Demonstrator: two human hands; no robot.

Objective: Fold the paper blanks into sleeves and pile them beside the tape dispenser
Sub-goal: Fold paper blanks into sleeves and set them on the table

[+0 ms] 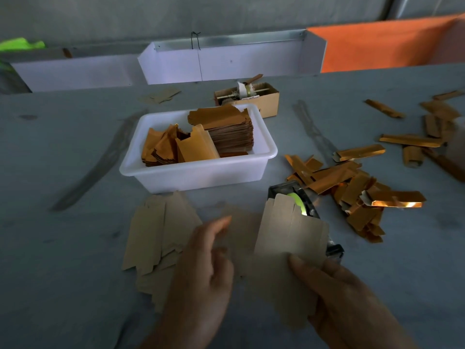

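Note:
My right hand (344, 295) pinches a flat tan paper blank (289, 238) by its lower edge and holds it upright in front of the black tape dispenser (302, 197) with its green roll. Just left of the blank hovers my left hand (203, 268), fingers relaxed and holding nothing. More flat blanks (156, 235) lie spread on the table to the left. Folded gold sleeves (352, 187) are piled to the right of the dispenser.
A white tub (196, 170) holding stacks of gold blanks stands behind the hands. A small cardboard box (254, 96) sits further back. More gold sleeves (427, 132) are scattered at the far right. White partitions (226, 61) line the back edge of the grey table.

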